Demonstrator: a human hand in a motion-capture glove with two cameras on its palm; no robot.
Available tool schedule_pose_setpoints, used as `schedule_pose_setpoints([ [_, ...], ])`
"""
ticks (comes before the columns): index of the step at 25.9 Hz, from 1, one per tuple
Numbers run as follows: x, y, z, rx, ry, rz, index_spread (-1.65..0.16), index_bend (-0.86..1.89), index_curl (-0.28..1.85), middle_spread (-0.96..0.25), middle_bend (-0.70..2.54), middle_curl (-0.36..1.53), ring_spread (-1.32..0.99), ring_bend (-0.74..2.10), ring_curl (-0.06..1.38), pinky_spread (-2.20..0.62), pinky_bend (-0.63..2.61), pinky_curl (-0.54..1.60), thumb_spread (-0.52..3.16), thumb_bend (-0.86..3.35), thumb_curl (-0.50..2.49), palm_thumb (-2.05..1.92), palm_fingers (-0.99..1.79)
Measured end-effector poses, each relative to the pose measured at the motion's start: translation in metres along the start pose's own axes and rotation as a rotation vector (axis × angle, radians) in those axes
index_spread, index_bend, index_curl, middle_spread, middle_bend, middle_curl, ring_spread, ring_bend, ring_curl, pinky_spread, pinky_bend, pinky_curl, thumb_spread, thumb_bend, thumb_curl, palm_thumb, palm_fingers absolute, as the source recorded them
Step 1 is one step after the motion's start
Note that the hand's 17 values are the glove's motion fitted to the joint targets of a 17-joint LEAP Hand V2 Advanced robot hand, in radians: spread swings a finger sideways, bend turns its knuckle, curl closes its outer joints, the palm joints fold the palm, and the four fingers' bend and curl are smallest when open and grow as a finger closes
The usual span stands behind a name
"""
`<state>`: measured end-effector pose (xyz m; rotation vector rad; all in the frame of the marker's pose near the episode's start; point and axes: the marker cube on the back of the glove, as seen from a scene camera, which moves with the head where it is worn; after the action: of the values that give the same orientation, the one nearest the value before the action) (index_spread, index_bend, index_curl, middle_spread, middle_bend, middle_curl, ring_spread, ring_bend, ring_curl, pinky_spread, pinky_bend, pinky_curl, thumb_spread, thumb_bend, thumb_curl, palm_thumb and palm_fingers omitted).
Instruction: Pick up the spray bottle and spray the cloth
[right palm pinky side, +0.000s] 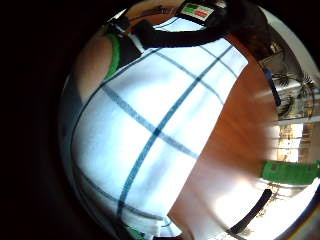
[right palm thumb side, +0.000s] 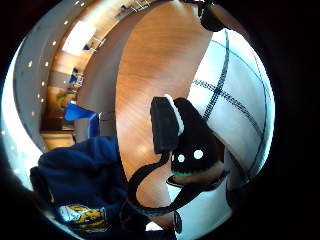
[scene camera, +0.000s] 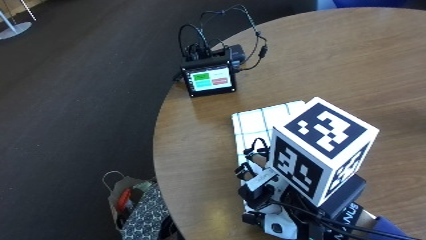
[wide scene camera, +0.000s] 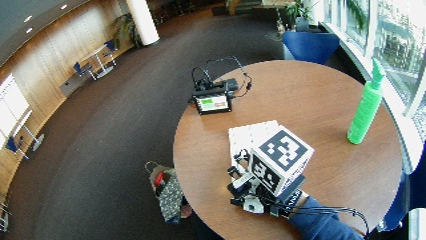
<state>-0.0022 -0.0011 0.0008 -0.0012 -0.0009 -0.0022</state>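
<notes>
A green spray bottle (wide scene camera: 365, 107) stands upright near the right edge of the round wooden table (wide scene camera: 319, 90), far from my hand; the little finger side palm view also catches the bottle (right palm pinky side: 290, 173). A white cloth with dark blue check lines (scene camera: 263, 122) lies flat near the table's left side. My gloved right hand (scene camera: 259, 185) is at the near end of the cloth (wide scene camera: 249, 134), fingers relaxed and holding nothing. The cloth (right palm pinky side: 150, 135) fills much of the little finger side palm view. Beside the cloth (right palm thumb side: 235, 100) in the thumb side palm view, my thumb (right palm thumb side: 187, 132) sticks out.
A small screen device with cables (scene camera: 210, 80) sits at the table's far left edge, beyond the cloth. A patterned bag (scene camera: 133, 205) stands on the floor by the table. A blue chair (wide scene camera: 309, 45) is behind the table. Bare wood (scene camera: 359, 65) lies right of the cloth.
</notes>
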Motion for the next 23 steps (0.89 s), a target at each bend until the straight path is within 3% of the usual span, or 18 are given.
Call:
schedule_pose_setpoints([
  [9, -0.0037, 0.0027, 0.0055, -0.001, -0.019, 0.004, -0.31, 0.29, 0.22, -0.01, 0.17, 0.11, -0.02, 0.31, 0.17, 0.21, 0.43, 0.21, 0.9, 0.25, 0.13, 0.42, 0.57],
  [23, -0.0074, 0.0055, 0.0006, 0.012, -0.052, -0.017, -0.36, 0.23, 0.29, -0.01, 0.16, 0.18, -0.02, 0.29, 0.22, 0.24, 0.4, 0.26, 1.17, 0.2, 0.19, 0.45, 0.57],
])
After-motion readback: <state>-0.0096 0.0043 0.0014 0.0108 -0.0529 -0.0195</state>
